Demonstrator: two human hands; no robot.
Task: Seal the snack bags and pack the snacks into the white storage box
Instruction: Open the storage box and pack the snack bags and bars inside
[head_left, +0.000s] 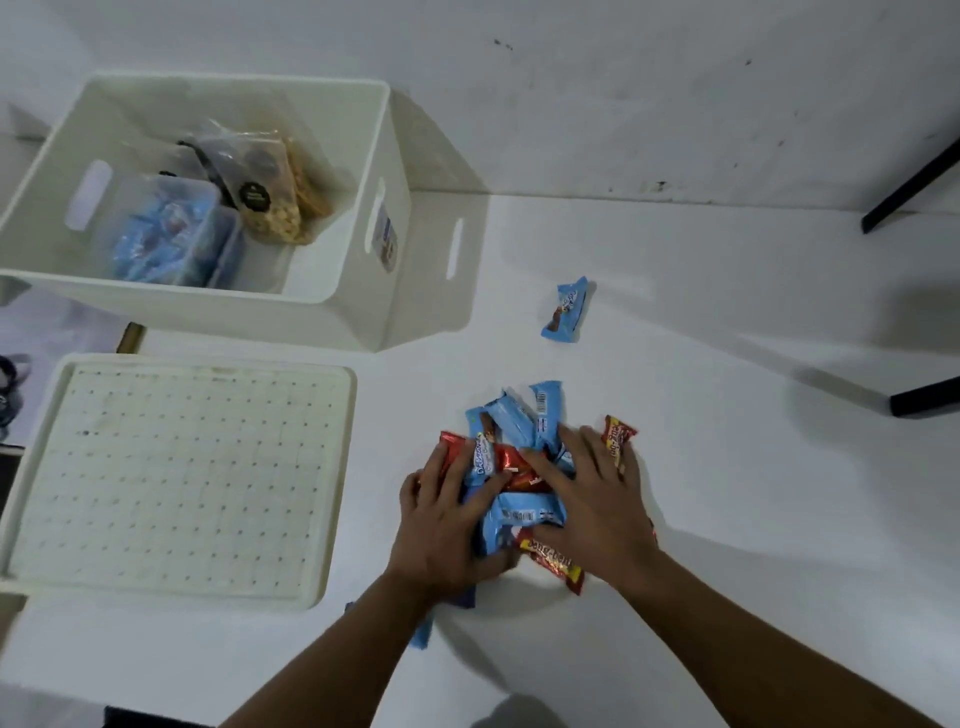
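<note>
Head view looks down on a white worktop (727, 467), where a heap of small snack packets (519, 467), light blue and red foil wrappers, lies near the front edge. The left hand (447, 525) lies flat on the heap's left side, fingers spread over a red and a blue wrapper; the right hand (597, 499) presses down on the right side, fingers splayed, not closed round any one packet. The print on the wrappers is mostly too blurred to read, and several packets are hidden under the palms, so their number cannot be told. One blue packet (566, 309) lies alone, well apart from the heap, towards the wall.

The white storage box (332, 306) stands open at the back left. Inside it are clear bags of nuts or biscuits (280, 202) and a translucent tub of blue packets (166, 234); whether the bags are sealed cannot be made out. The perforated white lid (176, 483) lies flat just in front of the box, its left edge cut off.
</note>
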